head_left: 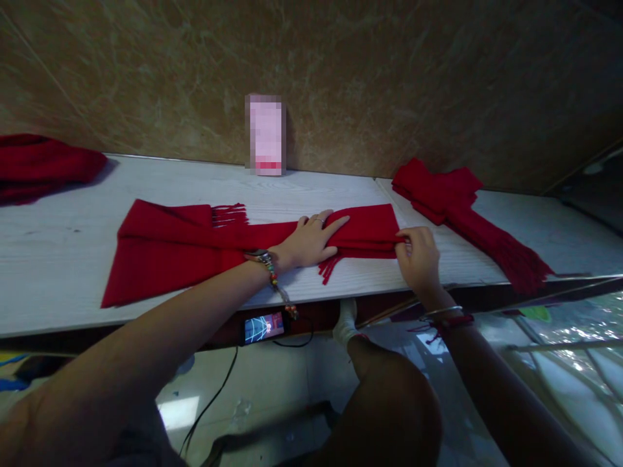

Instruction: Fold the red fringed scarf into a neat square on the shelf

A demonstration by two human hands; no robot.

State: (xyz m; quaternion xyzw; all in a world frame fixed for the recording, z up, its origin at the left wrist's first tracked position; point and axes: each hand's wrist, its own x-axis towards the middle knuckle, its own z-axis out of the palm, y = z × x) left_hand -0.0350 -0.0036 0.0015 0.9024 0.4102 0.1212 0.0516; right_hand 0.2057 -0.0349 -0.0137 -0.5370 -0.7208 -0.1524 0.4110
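A red scarf (165, 250) lies stretched along the white wood-grain surface, its right part folded into layers and fringe showing at two spots. My left hand (311, 240) rests flat on the scarf near its middle, fingers spread, with a ring on one finger and a beaded bracelet at the wrist. At the scarf's right end, my right hand (418, 256) pinches the edge of the folded layers between thumb and fingers. A bangle and a red cord circle that wrist.
Another folded red scarf (452, 201) lies at the right, and red cloth (43, 167) at the far left. A blurred pink-white upright thing (265, 136) leans on the brown marbled wall (365, 84). Below the white surface's (63, 266) front edge are a lit phone (264, 327) and cable.
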